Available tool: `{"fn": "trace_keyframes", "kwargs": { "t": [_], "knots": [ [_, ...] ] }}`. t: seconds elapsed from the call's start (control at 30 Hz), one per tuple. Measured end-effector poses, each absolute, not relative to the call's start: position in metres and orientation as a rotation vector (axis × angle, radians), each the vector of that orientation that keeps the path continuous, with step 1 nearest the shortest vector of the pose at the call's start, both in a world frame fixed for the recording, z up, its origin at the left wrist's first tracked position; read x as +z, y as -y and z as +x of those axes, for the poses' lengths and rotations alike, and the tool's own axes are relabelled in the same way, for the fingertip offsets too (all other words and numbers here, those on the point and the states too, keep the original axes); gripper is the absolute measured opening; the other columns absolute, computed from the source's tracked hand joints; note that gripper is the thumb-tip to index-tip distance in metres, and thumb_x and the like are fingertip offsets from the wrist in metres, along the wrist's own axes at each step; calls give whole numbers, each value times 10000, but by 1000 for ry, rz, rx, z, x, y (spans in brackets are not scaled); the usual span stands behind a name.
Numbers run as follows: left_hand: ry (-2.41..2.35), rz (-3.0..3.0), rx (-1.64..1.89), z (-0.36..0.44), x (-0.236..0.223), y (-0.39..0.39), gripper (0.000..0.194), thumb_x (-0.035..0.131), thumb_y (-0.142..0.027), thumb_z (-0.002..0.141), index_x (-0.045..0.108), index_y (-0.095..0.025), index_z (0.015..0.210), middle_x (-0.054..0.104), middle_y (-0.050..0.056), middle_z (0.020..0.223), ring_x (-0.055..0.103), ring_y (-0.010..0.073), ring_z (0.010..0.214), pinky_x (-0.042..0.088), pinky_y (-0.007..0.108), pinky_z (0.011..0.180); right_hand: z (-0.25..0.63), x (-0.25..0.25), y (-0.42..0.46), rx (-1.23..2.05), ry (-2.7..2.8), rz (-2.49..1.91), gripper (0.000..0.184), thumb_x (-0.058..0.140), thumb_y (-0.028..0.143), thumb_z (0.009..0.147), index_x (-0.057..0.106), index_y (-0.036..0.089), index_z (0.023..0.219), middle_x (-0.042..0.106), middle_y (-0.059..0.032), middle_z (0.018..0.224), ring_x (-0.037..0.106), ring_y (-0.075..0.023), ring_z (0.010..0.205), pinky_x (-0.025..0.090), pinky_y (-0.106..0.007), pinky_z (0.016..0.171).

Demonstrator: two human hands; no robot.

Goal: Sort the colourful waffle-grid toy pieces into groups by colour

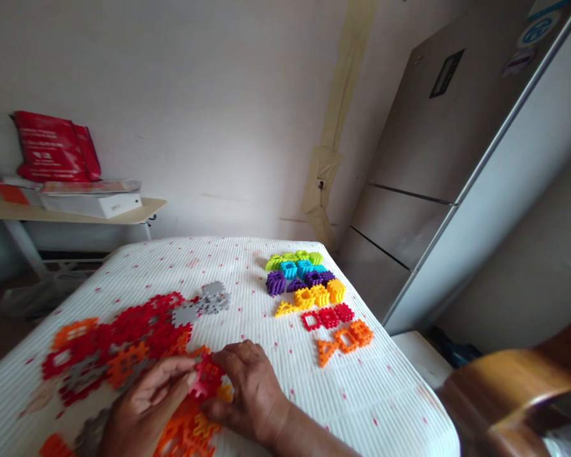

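My left hand [147, 400] is closed, thumb and fingertips pinching the edge of a red interlocking plastic tile [207, 376] with toothed edges. On the tile's other side my right hand [254, 390] has its fingers and thumb closed around it. Below the hands lie loose orange tiles [185, 425], with a few yellow ones [226, 390] mixed in, partly covered by the fingers. A wide spread of red tiles [143, 320] lies beyond my left hand, mixed with orange and grey pieces. Some grey tiles [214, 297] are heaped at its far end.
On the table's right stand rows sorted by colour: green [295, 259], blue [288, 270], purple [276, 284], yellow [320, 295], red [328, 317] and orange tiles [346, 341]. A fridge [409, 190] is at the right; a side desk [155, 208] bears a red bag [52, 149].
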State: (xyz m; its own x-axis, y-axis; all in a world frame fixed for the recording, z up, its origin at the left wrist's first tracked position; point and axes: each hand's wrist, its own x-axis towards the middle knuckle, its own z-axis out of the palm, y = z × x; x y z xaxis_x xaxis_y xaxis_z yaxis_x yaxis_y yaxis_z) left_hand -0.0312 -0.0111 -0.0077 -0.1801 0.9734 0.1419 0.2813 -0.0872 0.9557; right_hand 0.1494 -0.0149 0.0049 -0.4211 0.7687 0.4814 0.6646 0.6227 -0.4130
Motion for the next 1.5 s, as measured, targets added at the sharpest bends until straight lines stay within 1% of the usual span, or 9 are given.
{"fn": "trace_keyframes", "kwargs": {
  "t": [0.13, 0.27, 0.37, 0.43, 0.53, 0.67, 1.03, 1.27, 1.5],
  "knots": [
    [-1384, 1270, 1229, -31, -11, 9, 527, 680, -599, 595, 618, -186, 917, 716, 52, 900, 669, 218, 875, 543, 240, 769, 152, 3, 14, 143, 2233, -1116, 507, 617, 427, 744, 508, 221, 1194, 606, -59, 1058, 535, -219, 899, 421, -360, 796],
    [-1438, 1346, 1246, -32, -10, 11, 539, 627, -615, 645, 610, -223, 1015, 708, 48, 1009, 653, 222, 948, 531, 248, 811, 169, 10, 5, -44, 2184, -1214, 447, 564, 405, 771, 534, 205, 1169, 610, -77, 1046, 528, -227, 900, 408, -368, 780],
    [-1514, 1456, 1241, -34, -10, 13, 465, 571, -603, 705, 632, -238, 986, 709, 38, 1025, 647, 221, 974, 516, 264, 858, 205, 21, -7, -218, 1993, -1478, 359, 534, 311, 803, 572, 169, 1130, 615, -105, 1072, 529, -237, 945, 395, -362, 817],
    [-1523, 1496, 1241, -35, -10, 14, 418, 556, -584, 728, 641, -243, 956, 707, 27, 1041, 646, 209, 979, 494, 267, 900, 237, 26, -13, -297, 1854, -1747, 283, 533, 264, 806, 613, 151, 1053, 644, -108, 999, 547, -241, 920, 390, -350, 797],
    [-1504, 1535, 1243, -34, -9, 15, 375, 547, -559, 743, 647, -251, 931, 713, 15, 1030, 655, 197, 955, 493, 265, 906, 281, 27, -19, -365, 1698, -2122, 194, 528, 275, 816, 649, 146, 894, 665, -102, 872, 573, -245, 869, 374, -332, 737],
    [-1511, 1622, 1265, -32, -6, 16, 308, 536, -520, 758, 662, -268, 882, 723, -2, 981, 668, 194, 901, 519, 263, 860, 310, 18, -23, -411, 1609, -2367, 203, 508, 301, 825, 644, 151, 815, 676, -100, 838, 584, -245, 862, 343, -340, 716],
    [-1547, 2199, 1270, -37, -23, 5, 214, 500, -389, 802, 678, -274, 830, 722, 2, 905, 660, 195, 869, 515, 288, 849, 312, 8, -30, -338, 1606, -2453, 241, 499, 337, 827, 648, 148, 838, 675, -136, 849, 582, -280, 902, 328, -379, 718],
    [-1532, 2591, 1153, -42, -32, -6, 186, 526, -331, 759, 685, -296, 848, 712, -2, 942, 650, 188, 875, 509, 295, 792, 313, 5, -31, -321, 1612, -2460, 204, 532, 318, 810, 647, 151, 819, 675, -135, 850, 586, -293, 892, 337, -392, 722],
    [-1642, 2698, 986, -42, -40, -8, 214, 536, -316, 755, 693, -293, 898, 699, 24, 1005, 636, 214, 890, 478, 363, 791, 313, 5, -29, -328, 1631, -2457, 216, 531, 341, 820, 651, 161, 829, 660, -128, 890, 570, -285, 912, 331, -375, 709]
  ]
}}
